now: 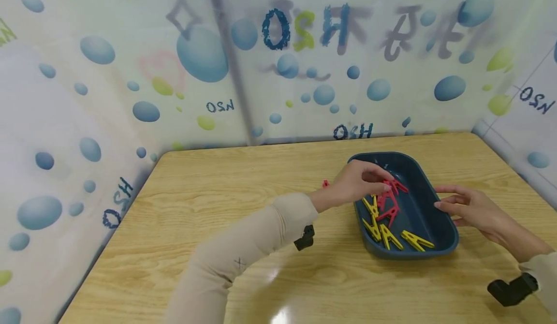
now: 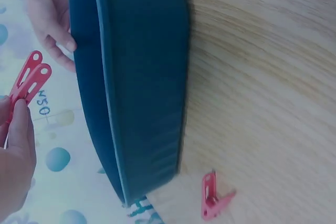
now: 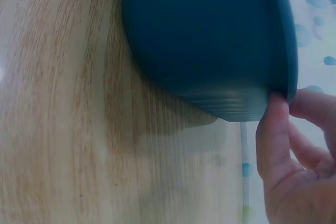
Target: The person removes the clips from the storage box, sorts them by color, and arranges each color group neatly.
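Observation:
A dark blue plastic basin [image 1: 424,205] holds several red and yellow clothespins. My left hand [image 1: 354,181] reaches over its left rim, thumb and fingers pinching a red clothespin [image 2: 32,85] above the basin's inside. Inside, red clothespins [image 1: 388,213] lie toward the middle, and yellow clothespins [image 1: 390,237] lie along the left and near sides. At the right side, my right hand [image 1: 476,210] grips the basin's rim between thumb and fingers, as the right wrist view shows up close [image 3: 299,166].
Another red clothespin [image 2: 212,198] lies on the wooden table [image 1: 226,184] left of the basin, mostly hidden behind the left wrist in the head view. A patterned curtain [image 1: 278,82] hangs behind the table's far edge and along both sides.

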{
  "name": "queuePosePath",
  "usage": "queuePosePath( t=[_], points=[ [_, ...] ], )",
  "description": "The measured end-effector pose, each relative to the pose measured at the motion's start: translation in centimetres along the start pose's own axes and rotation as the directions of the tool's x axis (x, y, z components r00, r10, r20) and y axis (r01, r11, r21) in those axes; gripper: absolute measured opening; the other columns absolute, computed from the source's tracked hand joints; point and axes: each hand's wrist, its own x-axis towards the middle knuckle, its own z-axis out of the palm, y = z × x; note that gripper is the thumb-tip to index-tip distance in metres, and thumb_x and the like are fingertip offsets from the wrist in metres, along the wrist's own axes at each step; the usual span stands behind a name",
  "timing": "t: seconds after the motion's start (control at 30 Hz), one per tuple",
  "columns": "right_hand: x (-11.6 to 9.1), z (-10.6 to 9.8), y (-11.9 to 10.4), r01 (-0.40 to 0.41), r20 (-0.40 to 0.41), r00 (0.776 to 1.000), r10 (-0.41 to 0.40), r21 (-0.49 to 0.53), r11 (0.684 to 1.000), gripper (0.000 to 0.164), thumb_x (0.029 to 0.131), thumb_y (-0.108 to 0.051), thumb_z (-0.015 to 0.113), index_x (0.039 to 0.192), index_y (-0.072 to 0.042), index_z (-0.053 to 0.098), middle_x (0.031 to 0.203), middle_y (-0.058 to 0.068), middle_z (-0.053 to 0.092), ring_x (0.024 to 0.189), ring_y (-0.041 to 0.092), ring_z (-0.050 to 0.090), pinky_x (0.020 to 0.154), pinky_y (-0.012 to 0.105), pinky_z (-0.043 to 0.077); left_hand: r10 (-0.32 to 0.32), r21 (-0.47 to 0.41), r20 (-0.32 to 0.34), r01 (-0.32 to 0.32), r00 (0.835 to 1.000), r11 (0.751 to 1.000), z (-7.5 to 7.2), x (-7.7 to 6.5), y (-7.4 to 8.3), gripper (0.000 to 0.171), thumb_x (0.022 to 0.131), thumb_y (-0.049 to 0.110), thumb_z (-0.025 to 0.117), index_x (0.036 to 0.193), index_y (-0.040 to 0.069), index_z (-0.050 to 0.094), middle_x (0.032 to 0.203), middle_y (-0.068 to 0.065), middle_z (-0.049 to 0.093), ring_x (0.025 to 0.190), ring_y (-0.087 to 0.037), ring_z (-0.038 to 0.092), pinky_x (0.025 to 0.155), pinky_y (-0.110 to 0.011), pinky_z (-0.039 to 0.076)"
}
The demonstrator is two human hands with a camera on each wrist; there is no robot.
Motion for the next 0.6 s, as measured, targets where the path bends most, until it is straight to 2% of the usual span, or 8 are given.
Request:
queuePosePath(
  t=[0.13,0.17,0.23,0.33,0.4,0.47,0.6],
  points=[
    [0.0,-0.1,0.0,0.003,0.003,1.000,-0.003,0.011,1.000,0.052,0.089,-0.027,0.054,0.130,-0.001,0.034,0.105,0.012,0.054,0.081,0.000,0.054,0.066,0.034,0.049,-0.024,-0.062,-0.010,0.024,1.000,0.998,-1.2,-0.9,0.1,0.022,0.083,0.004,0.060,0.105,-0.002,0.062,0.097,-0.008,0.063,0.079,-0.007,0.061,0.069,-0.020,0.048],
    [0.0,0.0,0.0,0.003,0.003,1.000,-0.003,0.014,1.000,0.051,0.089,-0.027,0.054,0.130,-0.002,0.035,0.104,0.012,0.054,0.081,0.001,0.055,0.066,0.034,0.049,-0.029,-0.057,-0.015,0.028,0.999,0.998,-1.5,-1.2,0.0,0.022,0.083,0.004,0.060,0.104,-0.002,0.062,0.098,-0.007,0.063,0.080,-0.007,0.061,0.069,-0.019,0.048],
    [0.0,0.0,0.1,0.001,0.005,1.000,-0.002,0.017,1.000,0.051,0.089,-0.027,0.054,0.130,-0.002,0.035,0.104,0.011,0.054,0.081,0.001,0.055,0.066,0.034,0.049,-0.046,-0.031,-0.033,0.045,0.998,0.998,-2.3,-1.8,-0.2,0.021,0.083,0.007,0.060,0.103,0.002,0.063,0.096,-0.004,0.063,0.078,-0.006,0.061,0.060,-0.019,0.048],
    [0.1,-0.1,0.2,0.001,0.004,1.000,-0.001,0.021,1.000,0.050,0.089,-0.027,0.054,0.129,-0.004,0.036,0.104,0.010,0.055,0.081,0.001,0.055,0.066,0.034,0.049,-0.059,0.008,-0.060,0.060,0.996,0.998,-3.5,-2.5,-0.7,0.020,0.083,0.011,0.061,0.102,0.006,0.065,0.095,0.000,0.063,0.078,-0.005,0.061,0.058,-0.019,0.047],
    [0.1,-0.2,0.3,0.001,0.002,1.000,-0.001,0.027,1.000,0.048,0.089,-0.027,0.054,0.129,-0.007,0.037,0.102,0.010,0.055,0.080,0.001,0.055,0.066,0.034,0.049,-0.057,0.027,-0.076,0.060,0.995,0.998,-4.3,-3.0,-1.0,0.020,0.083,0.012,0.061,0.102,0.007,0.066,0.096,-0.001,0.064,0.080,-0.007,0.061,0.060,-0.021,0.048],
    [0.1,-0.2,0.4,0.002,-0.002,1.000,-0.002,0.032,0.999,0.044,0.088,-0.027,0.055,0.127,-0.010,0.039,0.101,0.010,0.055,0.080,0.003,0.057,0.066,0.034,0.049,-0.057,0.016,-0.088,0.059,0.994,0.998,-5.1,-3.3,-1.2,0.022,0.083,0.010,0.062,0.104,0.005,0.065,0.099,-0.005,0.063,0.084,-0.011,0.062,0.072,-0.024,0.049],
    [0.2,-0.3,0.5,0.002,-0.005,1.000,-0.002,0.036,0.999,0.042,0.088,-0.026,0.056,0.124,-0.013,0.041,0.101,0.011,0.055,0.079,0.008,0.059,0.066,0.034,0.049,-0.064,-0.006,-0.110,0.064,0.992,0.998,-6.8,-3.8,-1.9,0.025,0.083,0.006,0.061,0.108,0.001,0.063,0.102,-0.012,0.062,0.086,-0.015,0.061,0.074,-0.028,0.049]
  ],
)
